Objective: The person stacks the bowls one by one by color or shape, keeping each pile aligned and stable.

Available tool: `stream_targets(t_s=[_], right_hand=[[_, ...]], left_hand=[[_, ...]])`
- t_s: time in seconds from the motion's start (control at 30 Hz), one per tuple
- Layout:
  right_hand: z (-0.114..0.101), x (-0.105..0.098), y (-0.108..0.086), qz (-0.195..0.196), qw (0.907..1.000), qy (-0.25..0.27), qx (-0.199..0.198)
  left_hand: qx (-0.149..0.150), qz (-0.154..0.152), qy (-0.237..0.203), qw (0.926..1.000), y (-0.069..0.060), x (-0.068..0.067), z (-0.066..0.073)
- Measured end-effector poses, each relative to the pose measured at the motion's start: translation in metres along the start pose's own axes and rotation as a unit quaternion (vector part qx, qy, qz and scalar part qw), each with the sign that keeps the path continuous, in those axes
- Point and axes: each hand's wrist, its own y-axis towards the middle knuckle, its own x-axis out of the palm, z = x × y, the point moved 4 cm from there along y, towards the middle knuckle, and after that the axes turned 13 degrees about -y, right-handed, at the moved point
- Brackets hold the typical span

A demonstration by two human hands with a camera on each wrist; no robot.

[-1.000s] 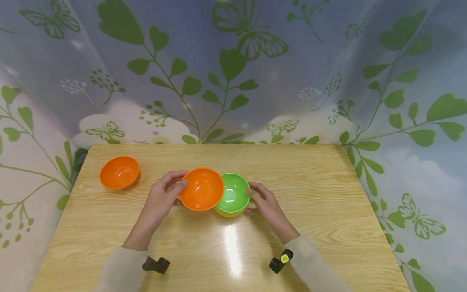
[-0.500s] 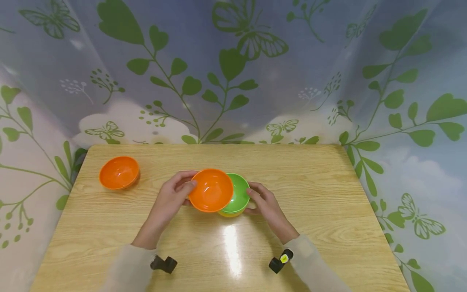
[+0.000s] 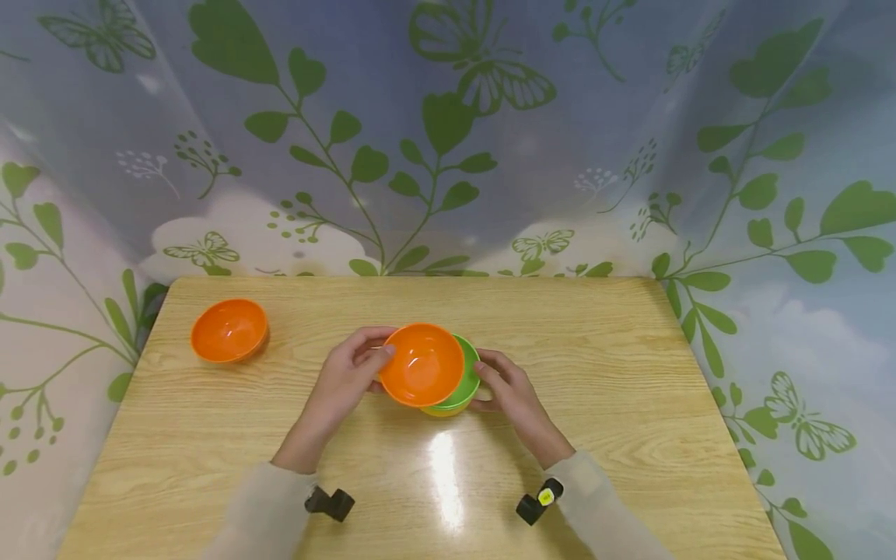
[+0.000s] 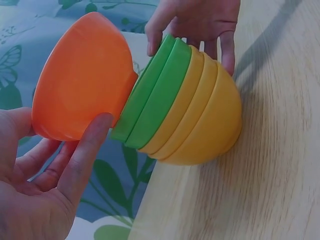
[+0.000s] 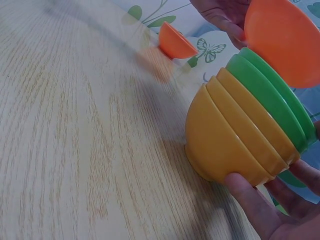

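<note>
My left hand [image 3: 350, 375] pinches the left rim of an orange bowl [image 3: 422, 365], thumb on top and fingers beneath. This bowl is held partly over a stack of nested bowls, its lower edge at or close to the upper green bowl [image 3: 470, 383]; contact is hard to tell. Two green bowls sit inside several yellow bowls [image 4: 210, 125], and the stack stands upright on the table. On the stack's right side my right hand [image 3: 511, 385] holds it, the thumb at the green rim. In the right wrist view its fingers [image 5: 255, 205] touch the yellow side.
Another orange bowl [image 3: 229, 332] stands alone at the table's back left. The wooden table [image 3: 595, 327] ends at the back against a curtain [image 3: 476, 194] printed with leaves and butterflies. Both wrists carry a small black camera [image 3: 330, 504].
My left hand has carried the orange bowl rightward, so it now covers more of the green bowl. The right hand and the stack have stayed put.
</note>
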Motion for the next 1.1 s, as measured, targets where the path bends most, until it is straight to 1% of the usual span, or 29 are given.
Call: stream_targets(t_s=[0.13, 0.23, 0.43, 0.7, 0.8, 0.93, 1.1], right_hand=[[0.001, 0.000, 0.000, -0.003, 1.0000, -0.005, -0.002], [0.001, 0.000, 0.001, -0.004, 1.0000, -0.008, -0.002], [0.000, -0.001, 0.000, 0.000, 1.0000, -0.008, -0.001], [0.001, -0.001, 0.000, -0.003, 0.9999, -0.010, 0.001], [0.001, -0.001, 0.000, -0.003, 1.0000, -0.007, -0.002], [0.000, 0.000, -0.001, -0.006, 0.9999, -0.008, -0.004], [0.000, 0.000, -0.001, -0.005, 0.9999, -0.012, -0.002]], left_hand=[[-0.006, -0.002, -0.005, 1.0000, 0.001, 0.005, -0.003], [-0.010, 0.002, -0.007, 0.9999, 0.002, 0.007, -0.005], [-0.006, 0.003, -0.011, 0.9999, 0.006, 0.009, -0.008], [-0.008, 0.012, 0.010, 0.9998, 0.008, 0.011, -0.015], [-0.008, 0.019, 0.024, 0.9995, 0.009, 0.012, -0.017], [-0.005, 0.030, 0.043, 0.9986, 0.009, 0.014, -0.018], [0.000, 0.035, 0.054, 0.9979, 0.009, 0.016, -0.017]])
